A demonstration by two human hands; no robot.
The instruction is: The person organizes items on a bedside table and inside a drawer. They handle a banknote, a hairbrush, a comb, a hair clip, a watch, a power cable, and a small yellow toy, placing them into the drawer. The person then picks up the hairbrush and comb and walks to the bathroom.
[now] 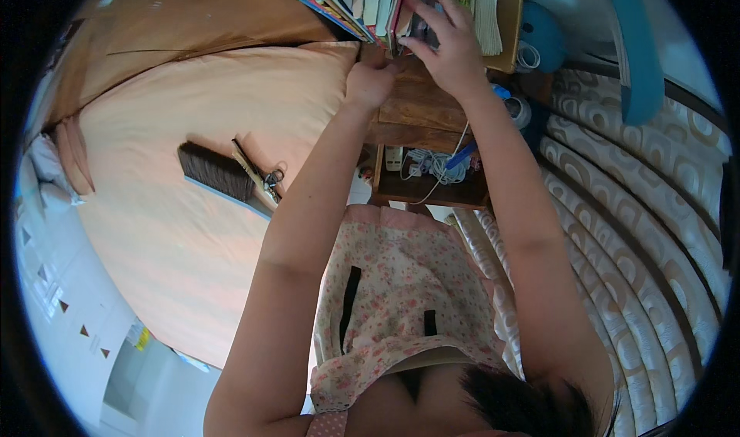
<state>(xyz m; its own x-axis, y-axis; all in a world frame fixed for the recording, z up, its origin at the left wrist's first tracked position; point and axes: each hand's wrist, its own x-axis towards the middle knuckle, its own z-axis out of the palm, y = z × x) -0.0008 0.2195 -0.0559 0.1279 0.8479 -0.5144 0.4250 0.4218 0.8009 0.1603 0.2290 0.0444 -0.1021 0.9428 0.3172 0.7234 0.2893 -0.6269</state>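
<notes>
My left hand (372, 83) is at the lower edge of a row of upright books (370, 3) on a wooden nightstand (425, 102); its fingertips are partly hidden below the spines, so its grip is unclear. Just right of it, my right hand (454, 47) reaches to the same books with fingers spread, the fingertips at a book with a red cover edge. Whether it holds that book cannot be told. Farther right in the row stands a thick block of pages (487, 15) beside a tan-gold box or case (511, 26).
An open drawer (430, 197) holds white cables and a power strip. A soft-bristled brush (214, 171), a comb (248, 165) and scissors (273, 178) lie on the peach bed sheet (156, 252). At right are a blue round object (542, 35) and patterned curtain or padded fabric (630, 206).
</notes>
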